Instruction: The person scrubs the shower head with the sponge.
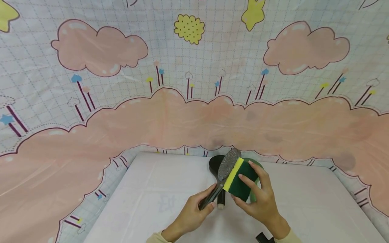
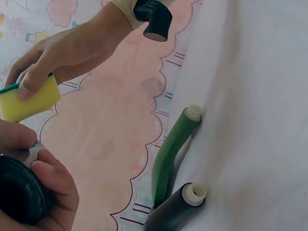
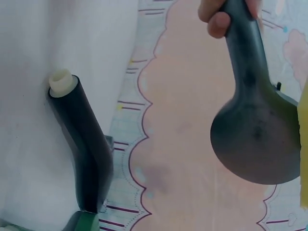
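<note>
My left hand (image 1: pixel 194 209) grips a dark grey shower head (image 1: pixel 230 163) by its handle, with the spray face tilted up and to the right. My right hand (image 1: pixel 262 202) holds a yellow and green sponge (image 1: pixel 243 180), fingers spread over the green scouring side. The yellow side is right at the edge of the spray face in the head view. From the right wrist, the rounded back of the held shower head (image 3: pixel 255 134) shows, with the sponge's yellow edge (image 3: pixel 303 144) beside it. In the left wrist view the fingers wrap the handle end (image 2: pixel 21 190).
Behind the hands, a black shower head (image 1: pixel 214 163) and a green shower head (image 1: pixel 253 196) lie on the white table (image 1: pixel 158 189). Their handle ends point toward me. A patterned cloth (image 1: pixel 188 125) rises behind the table. A black strap piece (image 1: pixel 263 238) is by the right wrist.
</note>
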The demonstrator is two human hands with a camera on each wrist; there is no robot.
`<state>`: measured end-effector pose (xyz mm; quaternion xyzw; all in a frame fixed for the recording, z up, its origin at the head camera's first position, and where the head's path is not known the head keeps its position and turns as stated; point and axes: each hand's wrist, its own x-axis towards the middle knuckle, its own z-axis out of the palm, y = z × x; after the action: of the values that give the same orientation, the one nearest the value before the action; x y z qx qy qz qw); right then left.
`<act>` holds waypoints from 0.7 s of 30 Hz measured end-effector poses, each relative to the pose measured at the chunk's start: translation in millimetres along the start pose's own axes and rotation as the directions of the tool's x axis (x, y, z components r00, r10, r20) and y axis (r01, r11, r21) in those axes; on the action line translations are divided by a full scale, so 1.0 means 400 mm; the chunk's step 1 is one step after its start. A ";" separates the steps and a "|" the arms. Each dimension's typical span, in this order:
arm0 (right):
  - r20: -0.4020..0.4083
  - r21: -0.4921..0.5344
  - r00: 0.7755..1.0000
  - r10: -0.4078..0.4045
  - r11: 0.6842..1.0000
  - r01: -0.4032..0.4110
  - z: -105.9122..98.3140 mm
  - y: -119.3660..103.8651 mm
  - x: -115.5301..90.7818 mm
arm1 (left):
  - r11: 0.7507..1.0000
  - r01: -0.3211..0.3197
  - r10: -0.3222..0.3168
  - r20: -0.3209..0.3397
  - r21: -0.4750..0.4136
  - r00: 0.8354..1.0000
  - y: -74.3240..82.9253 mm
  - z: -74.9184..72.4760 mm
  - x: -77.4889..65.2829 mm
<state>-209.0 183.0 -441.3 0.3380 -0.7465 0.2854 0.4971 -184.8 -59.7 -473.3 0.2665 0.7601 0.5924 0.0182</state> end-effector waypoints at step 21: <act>0.143 0.229 0.964 0.226 0.940 -0.254 -0.061 0.035 -0.005 | 0.975 -0.140 0.140 0.011 0.170 0.990 -0.032 -0.031 -0.024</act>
<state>-206.1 210.7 -435.9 0.3192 -0.7684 0.4140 0.3692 -185.7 -76.6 -484.0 0.3196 0.7873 0.5252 -0.0467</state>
